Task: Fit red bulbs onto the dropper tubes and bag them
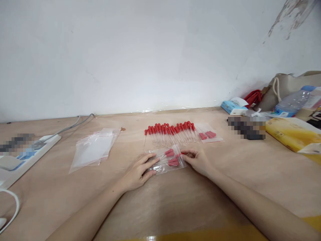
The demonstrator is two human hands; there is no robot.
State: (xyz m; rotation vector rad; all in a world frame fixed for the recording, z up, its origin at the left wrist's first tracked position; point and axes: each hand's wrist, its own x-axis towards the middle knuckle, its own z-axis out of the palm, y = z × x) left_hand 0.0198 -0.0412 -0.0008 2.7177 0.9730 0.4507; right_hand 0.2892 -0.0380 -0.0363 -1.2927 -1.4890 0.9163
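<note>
A clear zip bag (163, 168) lies on the table with several red-bulbed droppers inside it. My left hand (140, 170) rests on the bag's left part, fingers spread and lying on the plastic. At the bag's right end, my right hand (197, 160) pinches the red bulb of a dropper (182, 153); its stem points left into the bag. Behind both hands stretches a row of loose droppers (172, 130), red bulbs toward the wall. Another bag holding droppers (212, 139) lies to the right of that row. Flat bags (94, 149) are stacked at the left.
On the left are a white power strip (37, 152) and a grey cable (72, 126). Along the right side lie a blue tissue pack (233, 107), a yellow pack (291, 134), a plastic bottle (294, 102) and a blurred dark object (257, 135). A white wall (140, 60) stands behind.
</note>
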